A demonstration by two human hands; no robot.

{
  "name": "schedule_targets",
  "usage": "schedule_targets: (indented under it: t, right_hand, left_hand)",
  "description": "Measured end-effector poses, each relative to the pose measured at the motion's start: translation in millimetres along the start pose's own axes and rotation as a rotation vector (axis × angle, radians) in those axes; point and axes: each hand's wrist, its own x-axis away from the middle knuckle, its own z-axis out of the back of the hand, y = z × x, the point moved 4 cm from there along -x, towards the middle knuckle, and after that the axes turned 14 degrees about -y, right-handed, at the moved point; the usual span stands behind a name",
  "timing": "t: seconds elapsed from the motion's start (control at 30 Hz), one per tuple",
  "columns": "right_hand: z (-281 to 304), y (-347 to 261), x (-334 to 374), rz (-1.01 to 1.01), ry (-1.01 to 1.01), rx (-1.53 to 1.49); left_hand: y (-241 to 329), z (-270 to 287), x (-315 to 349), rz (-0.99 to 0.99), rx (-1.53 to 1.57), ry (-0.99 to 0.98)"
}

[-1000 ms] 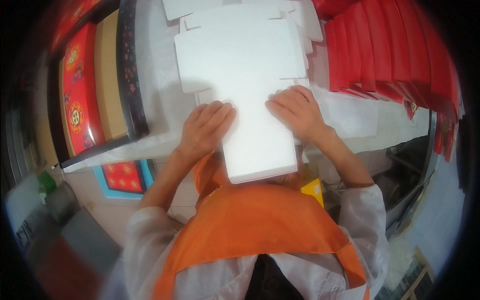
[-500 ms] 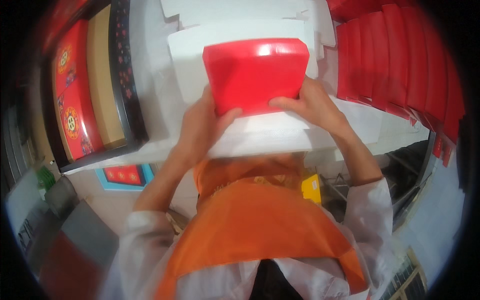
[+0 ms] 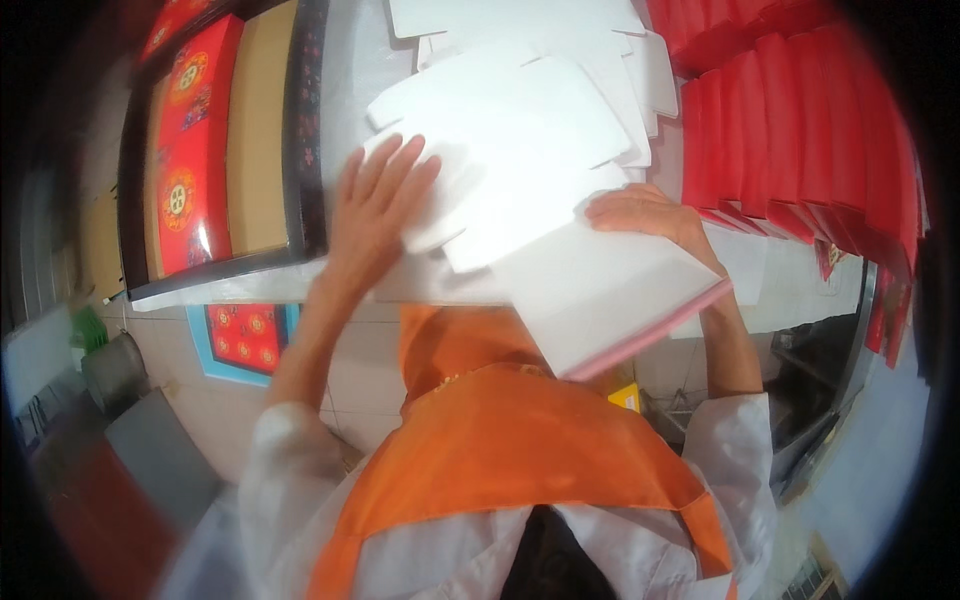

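Note:
An unfolded white cardboard box blank (image 3: 540, 130) with tabbed edges lies before me on the table. Its near panel (image 3: 610, 300), pinkish-red along the rim, slants out past the table's front edge. My left hand (image 3: 385, 205) rests on the blank's left side, fingers stretched and spread. At the right side, my right hand (image 3: 645, 215) has its fingers pressed together over the card's edge; its thumb is hidden. Part of the near panel covers my right wrist and forearm.
More white blanks (image 3: 650, 85) lie stacked beyond. On the right stand rows of red folded boxes (image 3: 790, 130). A black-rimmed tray (image 3: 310, 150) at the left holds red patterned boxes (image 3: 195, 150). Below the table edge, a blue-bordered red item (image 3: 243, 335) shows near the floor.
The red box shape both hands held is now opened out flat, white side up. My left hand has let go and spread on it; my right has moved slightly right.

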Motion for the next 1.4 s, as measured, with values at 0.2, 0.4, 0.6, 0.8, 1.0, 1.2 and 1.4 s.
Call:
schedule_targets:
  t: [0.2,0.4,0.6,0.8,1.0,1.2,1.4]
  right_hand:
    - [27,82,41,-0.214,0.58,-0.331]
    - [-70,0,30,-0.056,0.265,0.351]
    - [-52,-3,-29,-0.007,0.342,0.764]
    - [-44,21,-43,-0.018,0.162,0.705]
    - [-13,30,-70,-0.469,-0.097,0.269]
    - [-16,26,-77,-0.42,-0.128,0.258]
    - [-18,23,-61,-0.384,-0.146,0.301]
  left_hand:
    - [17,21,-17,-0.152,-0.182,0.122]
    - [64,-6,-26,-0.103,-0.309,0.098]
    - [67,-8,-30,-0.091,-0.197,0.083]
    - [57,-6,-38,-0.028,0.068,-0.112]
    - [57,-12,-38,0.006,0.146,-0.339]
    - [55,-11,-22,-0.064,0.016,-0.142]
    - [40,-16,-1,-0.092,-0.029,-0.033]
